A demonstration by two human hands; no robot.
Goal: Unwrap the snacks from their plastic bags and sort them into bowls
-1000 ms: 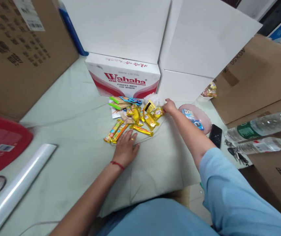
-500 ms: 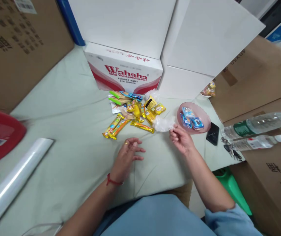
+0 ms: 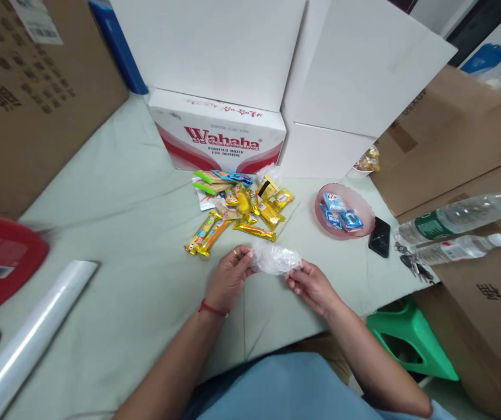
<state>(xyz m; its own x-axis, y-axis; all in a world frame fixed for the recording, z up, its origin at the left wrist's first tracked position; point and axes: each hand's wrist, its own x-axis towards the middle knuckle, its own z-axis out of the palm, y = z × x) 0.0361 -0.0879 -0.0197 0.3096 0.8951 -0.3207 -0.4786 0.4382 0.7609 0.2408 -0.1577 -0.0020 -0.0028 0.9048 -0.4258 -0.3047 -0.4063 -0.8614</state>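
Observation:
A crumpled clear plastic bag (image 3: pixel 275 260) is stretched between my two hands, low over the cloth-covered table. My left hand (image 3: pixel 228 277) pinches its left end, and my right hand (image 3: pixel 310 287) pinches the right end. Just beyond lies a pile of yellow-wrapped snacks (image 3: pixel 244 203), with two yellow snack bars (image 3: pixel 206 233) at its near left and another snack bar (image 3: pixel 256 231) in front. Blue-wrapped snacks (image 3: pixel 341 213) sit in a pink translucent bowl (image 3: pixel 321 228) to the right. Another clear bag (image 3: pixel 272 171) rests behind the pile.
A white Wahaba-style water carton (image 3: pixel 219 137) stands at the back. To the right are a black phone (image 3: pixel 379 237), keys (image 3: pixel 414 267) and two bottles, one with a green label (image 3: pixel 430 227). A plastic film roll (image 3: pixel 35 338) and red object (image 3: pixel 5 256) lie left. A green stool (image 3: pixel 425 344) stands below.
My right hand has brought the clear plastic bag toward me and leftward, away from the snack pile. My left hand, open before, has closed on the bag's other end.

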